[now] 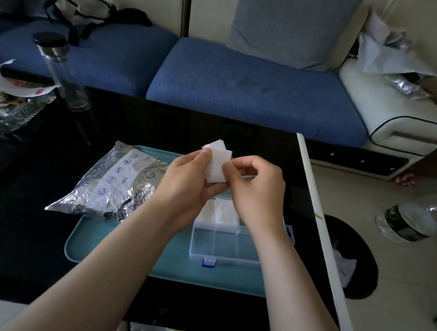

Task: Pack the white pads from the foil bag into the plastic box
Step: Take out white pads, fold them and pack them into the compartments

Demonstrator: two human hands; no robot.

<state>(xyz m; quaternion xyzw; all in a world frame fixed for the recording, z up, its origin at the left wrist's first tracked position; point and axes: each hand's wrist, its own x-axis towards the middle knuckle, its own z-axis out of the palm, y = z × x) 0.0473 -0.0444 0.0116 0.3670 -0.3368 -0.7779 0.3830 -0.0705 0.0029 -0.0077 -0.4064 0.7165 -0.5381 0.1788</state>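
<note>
Left hand [186, 181] grips a small stack of pads [216, 162] mid-frame just above the box [224, 245] while the right hand [254, 189] pinches its edge, probably squaring it to fit a slot, with the bag [111, 183] parked left on the tray [173, 263].

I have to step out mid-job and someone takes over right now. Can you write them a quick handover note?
Left hand grips a small stack of square white pads; right hand pinches its right edge, above the clear plastic compartment box.
The crinkled silver foil bag lies left of the box; both sit on the teal tray.
Done: packed pads lie in two far compartments.
Left: place the held stack; the near compartments look empty.
</note>
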